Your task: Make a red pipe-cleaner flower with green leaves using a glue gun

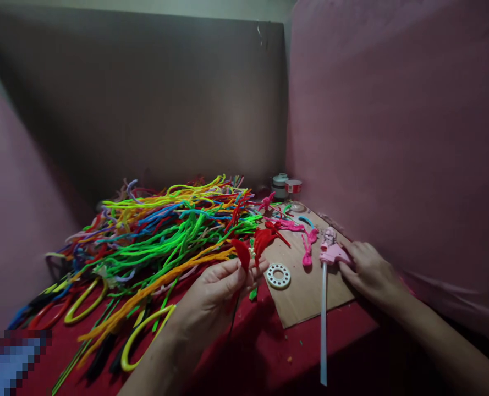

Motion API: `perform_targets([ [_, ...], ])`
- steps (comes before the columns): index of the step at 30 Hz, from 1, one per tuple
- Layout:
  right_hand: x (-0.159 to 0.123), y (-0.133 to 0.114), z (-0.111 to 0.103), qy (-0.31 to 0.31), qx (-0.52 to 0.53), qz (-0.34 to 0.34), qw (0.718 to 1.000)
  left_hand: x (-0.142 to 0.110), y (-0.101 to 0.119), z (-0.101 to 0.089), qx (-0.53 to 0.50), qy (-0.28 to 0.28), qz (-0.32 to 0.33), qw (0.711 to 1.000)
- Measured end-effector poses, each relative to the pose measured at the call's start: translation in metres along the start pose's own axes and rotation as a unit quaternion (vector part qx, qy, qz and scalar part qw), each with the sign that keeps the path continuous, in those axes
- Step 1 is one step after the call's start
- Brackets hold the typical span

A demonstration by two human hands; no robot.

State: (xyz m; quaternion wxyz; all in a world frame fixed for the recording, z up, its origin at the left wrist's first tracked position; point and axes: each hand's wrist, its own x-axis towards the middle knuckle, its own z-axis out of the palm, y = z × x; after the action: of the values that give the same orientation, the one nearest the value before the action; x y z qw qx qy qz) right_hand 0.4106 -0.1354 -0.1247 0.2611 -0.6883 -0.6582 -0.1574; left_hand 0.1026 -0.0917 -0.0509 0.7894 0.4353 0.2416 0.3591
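My left hand (211, 291) pinches a red pipe-cleaner flower (241, 254), with fuzzy red petals spread to both sides and a small green and white centre. A thin dark stem hangs below the fingers. On the right, my right hand (370, 273) is closed around the handle of a pink hot glue gun (335, 254). The gun is over the cardboard sheet (297, 302), and a long translucent glue stick (324, 330) sticks out of its back towards me. Its nozzle end looks wrapped in something silvery. Pink pipe-cleaner pieces (308, 247) lie beside the gun.
A large heap of coloured pipe cleaners (178, 236) covers the left side of the red tabletop (269, 352). Yellow-handled scissors or pliers (131, 349) lie in front of it. A white ring with holes (278, 275) rests on the cardboard. A tape roll (294, 187) stands behind.
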Motion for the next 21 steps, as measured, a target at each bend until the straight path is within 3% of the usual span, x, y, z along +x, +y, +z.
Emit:
perform_targets([
  [3,-0.006,-0.008,-0.017,0.065,0.138,0.012,0.988,0.0,0.0,0.0,0.007,-0.003,0.007,1.0],
  [7,-0.023,-0.034,-0.052,-0.028,0.413,0.082,0.906,0.0,-0.001,0.001,0.004,-0.004,0.01,1.0],
  [8,-0.027,-0.042,-0.058,-0.065,0.453,0.067,0.887,0.0,-0.002,0.002,0.005,-0.003,0.011,1.0],
  [10,-0.033,-0.056,-0.067,-0.066,0.489,0.029,0.869,-0.001,-0.002,0.002,0.004,-0.01,0.012,1.0],
  [15,-0.03,-0.075,-0.064,-0.068,0.456,-0.049,0.886,-0.004,-0.004,0.001,0.002,-0.039,0.019,0.999],
  [21,-0.028,-0.074,-0.054,-0.033,0.415,-0.071,0.906,-0.003,-0.005,-0.002,0.007,-0.039,0.026,0.999],
])
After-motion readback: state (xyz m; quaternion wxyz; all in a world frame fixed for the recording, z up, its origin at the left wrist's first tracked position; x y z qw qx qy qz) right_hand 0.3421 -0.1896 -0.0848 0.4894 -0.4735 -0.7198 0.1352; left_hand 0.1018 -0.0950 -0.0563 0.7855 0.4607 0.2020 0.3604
